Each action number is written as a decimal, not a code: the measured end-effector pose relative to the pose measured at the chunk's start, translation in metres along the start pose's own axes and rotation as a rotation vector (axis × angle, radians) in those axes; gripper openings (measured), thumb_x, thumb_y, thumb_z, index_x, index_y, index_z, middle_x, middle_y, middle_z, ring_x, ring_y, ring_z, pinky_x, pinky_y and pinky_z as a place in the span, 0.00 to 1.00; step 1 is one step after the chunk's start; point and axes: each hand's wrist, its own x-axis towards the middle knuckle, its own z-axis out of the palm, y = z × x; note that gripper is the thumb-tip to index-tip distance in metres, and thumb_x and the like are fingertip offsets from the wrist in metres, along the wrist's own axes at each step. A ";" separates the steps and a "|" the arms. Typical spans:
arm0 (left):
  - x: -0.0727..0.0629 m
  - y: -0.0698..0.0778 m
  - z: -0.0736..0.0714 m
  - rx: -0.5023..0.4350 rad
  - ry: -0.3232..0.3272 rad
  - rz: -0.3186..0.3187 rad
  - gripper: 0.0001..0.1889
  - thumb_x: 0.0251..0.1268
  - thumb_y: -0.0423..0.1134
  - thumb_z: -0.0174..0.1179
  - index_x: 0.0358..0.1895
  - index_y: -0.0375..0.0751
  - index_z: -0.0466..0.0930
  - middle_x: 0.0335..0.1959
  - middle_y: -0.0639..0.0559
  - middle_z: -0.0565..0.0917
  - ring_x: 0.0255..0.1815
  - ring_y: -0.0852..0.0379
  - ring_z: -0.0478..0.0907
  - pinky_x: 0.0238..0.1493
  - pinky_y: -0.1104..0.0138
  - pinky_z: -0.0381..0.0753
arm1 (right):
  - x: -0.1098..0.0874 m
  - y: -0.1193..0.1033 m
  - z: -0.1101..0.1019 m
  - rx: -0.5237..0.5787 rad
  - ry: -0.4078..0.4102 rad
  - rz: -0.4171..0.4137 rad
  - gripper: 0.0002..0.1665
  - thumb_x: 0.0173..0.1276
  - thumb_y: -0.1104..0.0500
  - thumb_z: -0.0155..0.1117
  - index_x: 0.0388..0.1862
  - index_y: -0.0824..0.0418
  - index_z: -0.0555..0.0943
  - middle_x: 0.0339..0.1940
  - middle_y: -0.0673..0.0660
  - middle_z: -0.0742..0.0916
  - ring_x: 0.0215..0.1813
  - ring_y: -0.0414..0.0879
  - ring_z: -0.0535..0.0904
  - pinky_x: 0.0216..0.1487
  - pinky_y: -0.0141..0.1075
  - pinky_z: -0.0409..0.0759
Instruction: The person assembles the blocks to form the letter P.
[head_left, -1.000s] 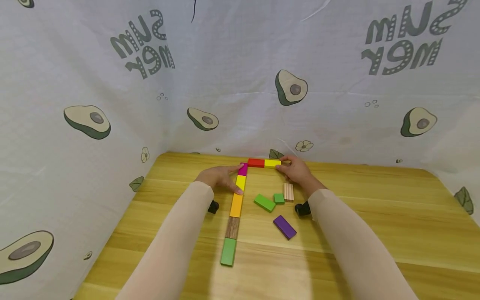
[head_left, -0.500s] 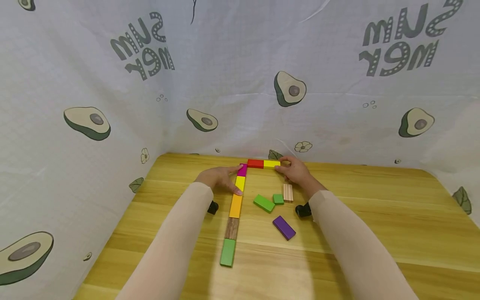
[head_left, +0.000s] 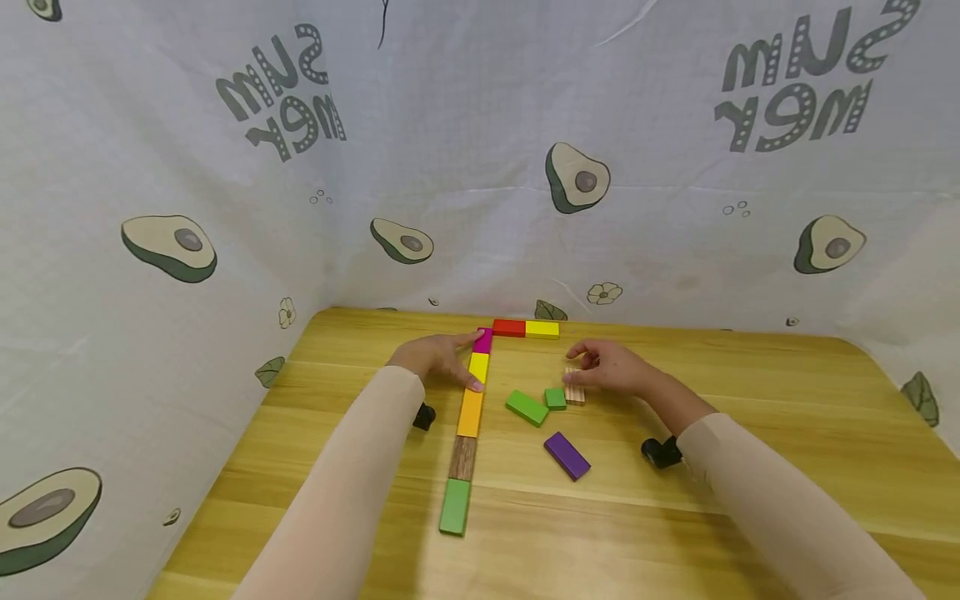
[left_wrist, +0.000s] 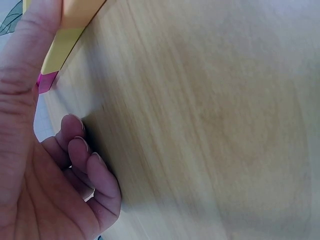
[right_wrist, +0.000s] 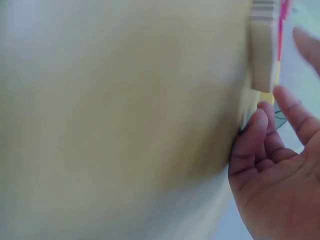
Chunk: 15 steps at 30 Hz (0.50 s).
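My left hand (head_left: pixel 435 357) rests beside a row of wooden blocks. Its index fingertip touches the magenta block (head_left: pixel 483 343), and its thumb lies where the yellow block (head_left: pixel 479 365) meets the orange block (head_left: pixel 471 417). In the left wrist view the other fingers curl loosely by the tabletop. Over the striped wood block (head_left: pixel 575 397) hovers my right hand (head_left: pixel 611 367), thumb overlapping it and index finger apart. The right wrist view has that striped block (right_wrist: pixel 262 55) just ahead of the spread thumb and finger. A red block (head_left: pixel 510 328) and a second yellow block (head_left: pixel 542 330) join end to end behind.
Dark brown (head_left: pixel 463 458) and light green (head_left: pixel 454 507) blocks continue the row towards me. Inside the corner lie a bright green block (head_left: pixel 527 407), a small green cube (head_left: pixel 555 398) and a purple block (head_left: pixel 567 456). An avocado-print sheet (head_left: pixel 480 167) hangs behind the table.
My right hand has let go of the yellow block at the back and moved towards me, over the striped block. The left hand stays in place.
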 end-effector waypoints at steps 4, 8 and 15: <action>-0.001 -0.001 0.000 0.004 0.005 -0.002 0.61 0.39 0.73 0.75 0.78 0.87 0.44 0.85 0.49 0.52 0.84 0.40 0.52 0.79 0.39 0.59 | -0.011 0.005 0.002 -0.074 -0.015 -0.022 0.35 0.60 0.41 0.78 0.56 0.61 0.78 0.45 0.58 0.80 0.48 0.51 0.74 0.49 0.39 0.74; 0.000 -0.002 0.000 0.014 0.013 -0.001 0.61 0.39 0.74 0.75 0.78 0.88 0.44 0.85 0.49 0.53 0.84 0.40 0.53 0.79 0.39 0.60 | -0.010 0.009 0.001 -0.082 0.018 0.000 0.35 0.62 0.41 0.76 0.59 0.60 0.77 0.46 0.57 0.80 0.47 0.50 0.74 0.48 0.39 0.74; 0.001 -0.001 0.001 0.009 0.010 0.010 0.61 0.38 0.74 0.75 0.78 0.87 0.44 0.85 0.49 0.53 0.84 0.40 0.53 0.79 0.39 0.59 | 0.005 0.012 -0.008 -0.075 0.044 0.086 0.41 0.71 0.40 0.67 0.74 0.60 0.70 0.42 0.59 0.80 0.40 0.49 0.73 0.38 0.35 0.70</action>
